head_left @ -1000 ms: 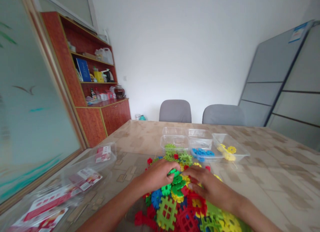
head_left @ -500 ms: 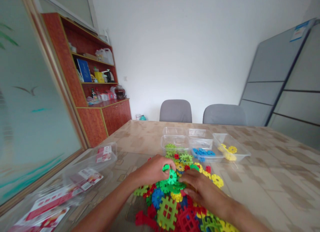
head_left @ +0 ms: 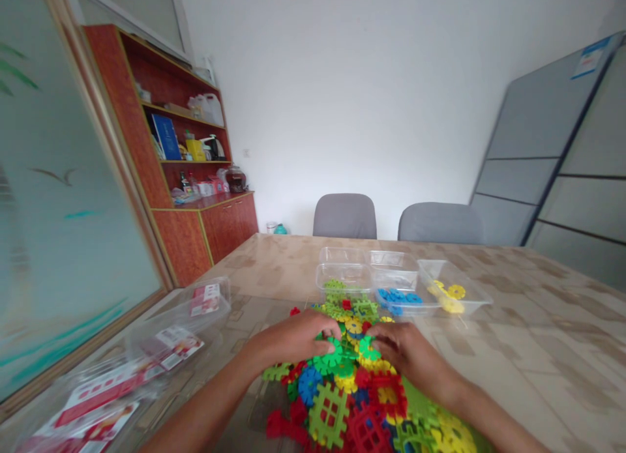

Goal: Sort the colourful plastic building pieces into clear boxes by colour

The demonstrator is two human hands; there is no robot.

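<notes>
- One notched green disc (head_left: 332,357) is in the grip of the left hand (head_left: 304,339), pinched at its edge between thumb and fingers, above the middle of the pile.
- A second green disc (head_left: 368,349) is at the fingertips of the right hand (head_left: 411,350), its grip closed on the disc's edge, just right of the first; the two hands stand apart.
- Beneath and around both hands lies a loose pile (head_left: 345,410) of plastic pieces in red, green, blue and yellow.
- Toward its near side lie a light-green lattice square (head_left: 328,415) and a red lattice square (head_left: 368,428), with a blue disc (head_left: 310,384) to the left.
- Beyond the pile, clear containers (head_left: 343,274) stand close together; one holds blue discs (head_left: 398,298), and the rightmost holds yellow discs (head_left: 448,298).
- All this rests on a patterned bench (head_left: 533,355).
- Clear packaging (head_left: 178,345) with red-and-white labels lies at its left.
- Two grey chairs (head_left: 345,217) stand at the far edge.
- A red-brown shelf unit (head_left: 180,239) is far left; grey cabinets (head_left: 521,124) are far right.
</notes>
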